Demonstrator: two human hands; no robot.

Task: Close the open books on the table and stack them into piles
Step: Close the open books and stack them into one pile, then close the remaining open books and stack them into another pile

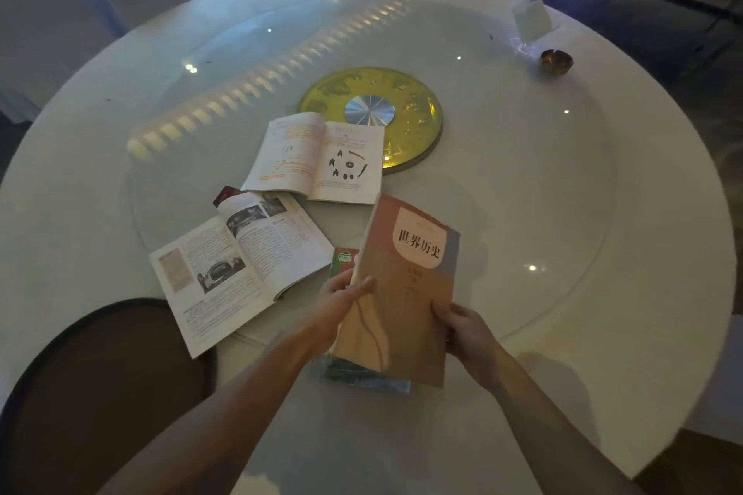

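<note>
A closed pink-and-tan history book (pixel 406 285) is held tilted above the table's near side. My left hand (pixel 341 293) grips its left edge and my right hand (pixel 462 328) grips its lower right edge. Under it lies a green-covered book (pixel 341 259), mostly hidden, with its lower end showing beneath the held book. An open book (pixel 237 265) with photos lies flat to the left. A second open book (pixel 317 157) lies farther back, overlapping the gold disc.
The round white table (pixel 603 293) carries a glass turntable with a gold centre disc (pixel 414 108). A small dark bowl (pixel 556 61) and a clear card holder (pixel 530 18) sit at the far right. A brown chair seat (pixel 100 386) is at near left; covered chairs stand behind.
</note>
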